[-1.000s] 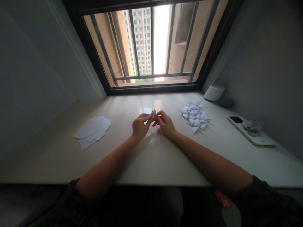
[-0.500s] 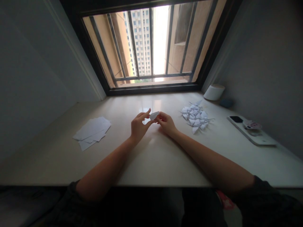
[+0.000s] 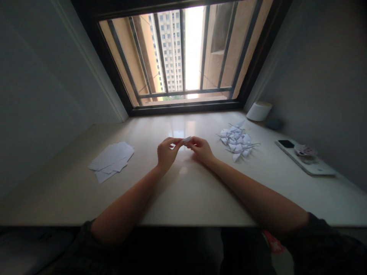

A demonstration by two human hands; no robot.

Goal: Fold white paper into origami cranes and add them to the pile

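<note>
A small folded piece of white paper [image 3: 187,139] is held a little above the tabletop, between both hands. My left hand [image 3: 168,153] pinches its left side, thumb against fingers. On the other side my right hand [image 3: 202,149] is closed on the paper's right part. The fingertips cover much of the paper, so its exact shape is hard to make out. To the right of my right hand lies a heap of folded white paper pieces [image 3: 236,140] with pointed ends.
A loose stack of flat white paper sheets [image 3: 113,158] lies on the left of the pale tabletop [image 3: 183,198]. At the right are a phone [image 3: 304,158] with a grip on its back, a white cylindrical object [image 3: 259,111] and a dark rounded item [image 3: 274,123]. A barred window [image 3: 183,57] stands behind.
The raised fingers of my left hand have come down and closed onto the folded paper. Less of the paper shows now. My right hand has stayed nearly in place.
</note>
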